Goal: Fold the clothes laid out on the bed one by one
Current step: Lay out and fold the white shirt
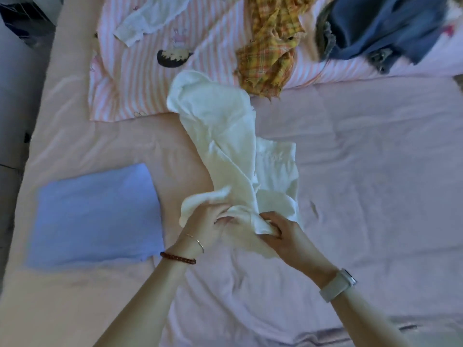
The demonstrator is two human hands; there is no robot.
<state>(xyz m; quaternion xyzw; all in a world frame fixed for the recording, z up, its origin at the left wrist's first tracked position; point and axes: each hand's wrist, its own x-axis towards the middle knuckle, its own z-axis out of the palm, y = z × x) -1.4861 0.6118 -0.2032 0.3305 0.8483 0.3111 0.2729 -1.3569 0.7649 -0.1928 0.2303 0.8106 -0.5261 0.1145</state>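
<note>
A crumpled white garment [225,136] stretches from the middle of the pink bed [363,171] down to my hands. My left hand [208,221] grips its near edge, fingers curled into the cloth. My right hand [280,234] pinches a bunched fold of the same garment just beside it. A folded light-blue garment [95,216] lies flat to the left. Farther back lie a pink-striped top with a cartoon print [140,78], a yellow plaid garment [270,46], a small white garment [150,18] and dark blue denim [380,28].
The bed's left edge [32,146] runs beside a grey floor area. A wide stretch of wrinkled pink sheet lies to the right of the white garment. The unfolded clothes crowd the far side of the bed.
</note>
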